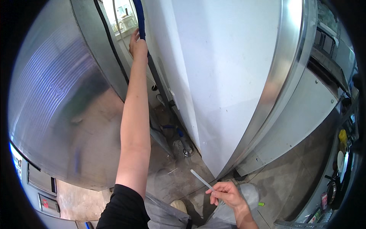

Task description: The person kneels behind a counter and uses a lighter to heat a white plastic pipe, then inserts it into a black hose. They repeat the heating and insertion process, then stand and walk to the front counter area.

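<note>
Stretched far forward and small in view, the left hand (138, 45) is beside the blue tube (140, 17), which the upper edge cuts off; its fingertips are hard to make out, so I cannot tell whether it grips. The right hand (227, 194), low near the white panel (228, 76), pinches a thin pale stick (201, 179) slanting up-left.

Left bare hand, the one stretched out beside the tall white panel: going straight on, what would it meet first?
Likely the long dark blue strip running on from beside the left hand; they look close to touching, though depth there is unclear.
</note>
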`<state>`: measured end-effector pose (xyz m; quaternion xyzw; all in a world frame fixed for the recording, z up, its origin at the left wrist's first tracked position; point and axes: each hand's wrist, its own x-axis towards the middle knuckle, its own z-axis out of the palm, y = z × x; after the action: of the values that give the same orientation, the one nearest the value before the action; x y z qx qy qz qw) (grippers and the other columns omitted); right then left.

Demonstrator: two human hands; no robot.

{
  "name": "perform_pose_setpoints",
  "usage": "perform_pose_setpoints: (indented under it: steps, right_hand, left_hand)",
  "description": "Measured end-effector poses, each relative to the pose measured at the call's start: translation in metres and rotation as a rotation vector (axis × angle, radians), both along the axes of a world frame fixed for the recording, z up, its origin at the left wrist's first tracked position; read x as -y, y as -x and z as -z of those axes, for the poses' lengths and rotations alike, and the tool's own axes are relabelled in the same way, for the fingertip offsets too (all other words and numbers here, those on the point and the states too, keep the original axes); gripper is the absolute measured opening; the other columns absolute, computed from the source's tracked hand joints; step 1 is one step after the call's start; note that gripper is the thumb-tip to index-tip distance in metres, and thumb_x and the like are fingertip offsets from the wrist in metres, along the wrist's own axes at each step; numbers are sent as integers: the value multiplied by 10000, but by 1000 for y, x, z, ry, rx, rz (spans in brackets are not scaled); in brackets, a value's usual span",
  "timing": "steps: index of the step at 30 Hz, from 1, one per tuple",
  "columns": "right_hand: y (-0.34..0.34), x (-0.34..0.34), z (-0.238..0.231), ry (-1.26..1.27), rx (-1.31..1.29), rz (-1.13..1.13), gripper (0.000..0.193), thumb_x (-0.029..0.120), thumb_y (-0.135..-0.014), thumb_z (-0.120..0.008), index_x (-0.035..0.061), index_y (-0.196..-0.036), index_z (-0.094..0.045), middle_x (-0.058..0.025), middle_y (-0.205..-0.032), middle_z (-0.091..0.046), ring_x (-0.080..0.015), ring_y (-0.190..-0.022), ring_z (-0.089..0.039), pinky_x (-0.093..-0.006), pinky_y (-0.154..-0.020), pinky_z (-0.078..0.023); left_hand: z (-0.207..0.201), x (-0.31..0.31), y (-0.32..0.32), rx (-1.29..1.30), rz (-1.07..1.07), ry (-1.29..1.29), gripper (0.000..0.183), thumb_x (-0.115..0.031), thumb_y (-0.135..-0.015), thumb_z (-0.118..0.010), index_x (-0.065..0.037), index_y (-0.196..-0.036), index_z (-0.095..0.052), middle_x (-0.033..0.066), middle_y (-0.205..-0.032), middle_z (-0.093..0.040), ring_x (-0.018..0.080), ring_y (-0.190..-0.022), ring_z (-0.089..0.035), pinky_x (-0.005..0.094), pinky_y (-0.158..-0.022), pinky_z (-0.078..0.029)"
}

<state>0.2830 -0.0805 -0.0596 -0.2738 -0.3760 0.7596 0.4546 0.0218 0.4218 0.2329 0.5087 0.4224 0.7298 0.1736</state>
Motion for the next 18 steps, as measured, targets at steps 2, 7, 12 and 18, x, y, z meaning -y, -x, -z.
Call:
perform_pose_setpoints:
  steps: [2,7,12,18]
  right_hand:
    - [1,-1,-1,14,-5,5,210,76,-1020,-668,-53,-1171,-736,-116,-833,-760,-112,-648,-642,-239,-625,-496]
    - [2,-1,-3,-3,-22,23,209,76,-1022,-665,-55,-1169,-734,-114,-825,-758,-114,-646,-641,-246,-618,-499]
    - [3,4,-1,-7,-40,20,208,70,-1021,-662,-59,-1168,-732,-116,-824,-758,-115,-640,-639,-246,-613,-502]
    - [3,2,0,-18,-61,33,206,62,-1010,-668,-70,-1157,-725,-140,-822,-753,-132,-653,-669,-262,-605,-521]
  left_hand:
    - [1,-5,2,-34,-89,32,632,24,-869,-440,-149,-1443,-641,133,-1392,-668,259,-1193,-657,371,-1016,-502]
    - [6,-14,5,39,-73,7,589,-2,-871,-465,-99,-1424,-641,150,-1390,-670,277,-1254,-643,371,-1073,-474]
    - [17,-12,5,46,-99,-25,579,-22,-872,-498,-69,-1438,-610,158,-1384,-668,298,-1257,-643,370,-1069,-478]
    - [29,34,-7,0,-138,35,552,-32,-901,-532,-16,-1452,-566,178,-1381,-658,311,-1271,-635,382,-1072,-475]
